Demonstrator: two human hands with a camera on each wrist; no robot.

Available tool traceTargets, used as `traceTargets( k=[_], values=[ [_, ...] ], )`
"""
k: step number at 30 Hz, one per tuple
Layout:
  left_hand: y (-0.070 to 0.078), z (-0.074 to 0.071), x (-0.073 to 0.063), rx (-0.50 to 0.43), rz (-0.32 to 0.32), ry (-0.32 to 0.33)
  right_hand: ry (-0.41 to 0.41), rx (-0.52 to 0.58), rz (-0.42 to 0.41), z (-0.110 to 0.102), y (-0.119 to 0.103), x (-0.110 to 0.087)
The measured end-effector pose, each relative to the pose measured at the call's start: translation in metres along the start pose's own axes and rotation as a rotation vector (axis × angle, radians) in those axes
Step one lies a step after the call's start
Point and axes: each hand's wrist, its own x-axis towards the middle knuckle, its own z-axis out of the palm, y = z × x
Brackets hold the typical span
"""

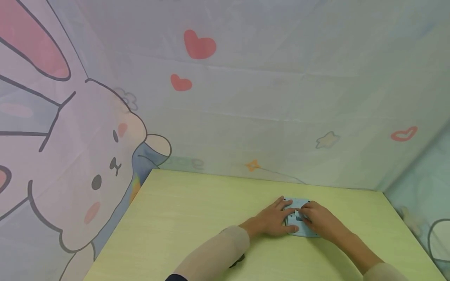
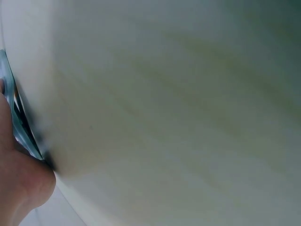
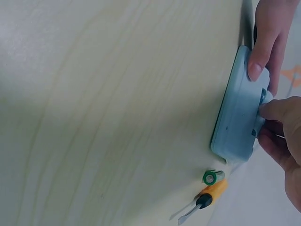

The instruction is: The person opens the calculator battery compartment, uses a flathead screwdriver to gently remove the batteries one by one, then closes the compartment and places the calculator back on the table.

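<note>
A pale blue plastic device [image 1: 305,232] with rounded corners lies on the table, with small holes and a dark rectangular battery opening [image 1: 299,219] in its upper face. My left hand [image 1: 275,219] rests spread over its left side, the thumb on the near part and fingers on the far part. At the opening, my right hand [image 1: 320,220] pinches a small light battery cover [image 1: 297,213] between thumb and fingers. The right wrist view shows these fingers at the edge of the device [image 3: 237,115]. Only the device's side [image 2: 19,120] and part of the left hand [image 2: 26,181] appear in the left wrist view.
A green-ringed battery [image 3: 213,177] and a screwdriver [image 3: 207,197] with a yellow and black handle lie beside the device. Under the left forearm shows a small dark item [image 1: 237,261]. A printed cloth [image 1: 246,97] stands behind the pale wooden table [image 1: 183,210].
</note>
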Motion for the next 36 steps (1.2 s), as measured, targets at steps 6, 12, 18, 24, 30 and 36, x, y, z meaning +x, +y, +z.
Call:
traceTargets(
  k=[6, 12, 18, 24, 30, 36],
  values=[
    [0.000, 0.000, 0.000, -0.001, 0.002, 0.002, -0.014, -0.058, -0.033, -0.005, -0.009, 0.004],
    [0.002, 0.002, 0.001, -0.013, 0.003, -0.004, 0.033, -0.099, -0.079, -0.001, -0.006, -0.003],
    [0.002, 0.001, 0.001, -0.010, -0.004, 0.006, 0.074, -0.110, -0.136, -0.003, -0.002, -0.010],
    [0.001, -0.001, 0.000, -0.017, 0.003, 0.006, 0.069, -0.131, -0.151, -0.003, -0.003, -0.011],
    [0.001, -0.003, -0.001, -0.020, 0.007, 0.012, 0.024, -0.091, -0.100, -0.003, -0.002, -0.007],
    [0.000, 0.001, 0.001, -0.014, 0.009, 0.016, 0.017, -0.012, -0.068, -0.005, -0.002, -0.006]
  ],
)
